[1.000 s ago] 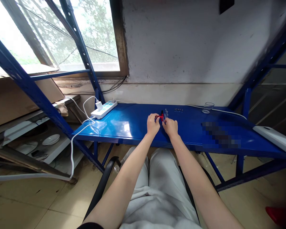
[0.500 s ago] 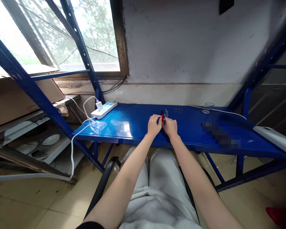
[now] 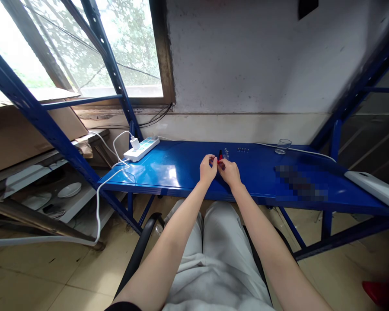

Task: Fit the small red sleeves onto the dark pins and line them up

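My left hand [image 3: 208,169] and my right hand [image 3: 229,171] meet over the middle of the blue metal shelf [image 3: 181,166]. Both pinch a small red piece [image 3: 219,161] between their fingertips. Just behind the hands stand a small dark and red part [image 3: 220,153] and a clear small part [image 3: 226,152]. A short row of tiny dark pieces [image 3: 243,150] lies further back to the right.
A white power strip [image 3: 141,148] with a plugged-in charger and cable sits at the shelf's left end. A clear glass [image 3: 283,146] stands at the back right, a white flat object [image 3: 374,188] at the far right. Blue rack posts frame both sides; a chair is under me.
Both hands drew slightly closer together and shifted a little left, the red piece staying pinched between their fingertips. Nothing else moved.
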A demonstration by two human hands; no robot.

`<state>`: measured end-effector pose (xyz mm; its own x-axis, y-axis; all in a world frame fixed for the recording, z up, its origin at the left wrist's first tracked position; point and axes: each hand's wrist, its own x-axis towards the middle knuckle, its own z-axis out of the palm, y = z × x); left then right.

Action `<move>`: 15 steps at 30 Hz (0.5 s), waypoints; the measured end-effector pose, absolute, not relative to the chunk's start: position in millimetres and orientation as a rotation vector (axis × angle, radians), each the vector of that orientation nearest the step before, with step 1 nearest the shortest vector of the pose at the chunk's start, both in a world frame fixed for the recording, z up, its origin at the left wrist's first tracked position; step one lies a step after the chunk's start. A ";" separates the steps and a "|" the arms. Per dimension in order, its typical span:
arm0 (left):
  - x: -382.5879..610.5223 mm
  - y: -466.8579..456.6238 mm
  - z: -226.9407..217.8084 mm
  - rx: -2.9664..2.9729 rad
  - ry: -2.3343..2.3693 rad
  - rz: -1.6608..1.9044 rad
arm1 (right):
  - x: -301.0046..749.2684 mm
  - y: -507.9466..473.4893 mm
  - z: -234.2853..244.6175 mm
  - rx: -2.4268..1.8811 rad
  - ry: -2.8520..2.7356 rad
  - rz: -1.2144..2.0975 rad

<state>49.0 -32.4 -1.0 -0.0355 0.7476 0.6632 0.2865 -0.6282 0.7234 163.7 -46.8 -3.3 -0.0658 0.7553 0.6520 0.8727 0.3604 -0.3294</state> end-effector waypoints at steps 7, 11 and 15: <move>47.3 -26.7 -1.0 1.701 1.013 1.626 | 163.5 -45.3 -3.0 -1.413 -1.819 -0.168; 39.4 -23.7 -0.2 1.652 0.978 1.534 | 161.0 -46.9 -1.8 -1.391 -1.819 -0.164; 30.4 -23.0 2.6 1.702 0.968 1.471 | 156.6 -49.4 0.4 -1.353 -1.858 -0.119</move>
<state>30.4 -23.0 2.6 0.0855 0.8696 0.4864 0.1026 -0.4933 0.8638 156.6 -49.4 0.4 -0.0912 0.7528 0.6518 0.8301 0.4190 -0.3678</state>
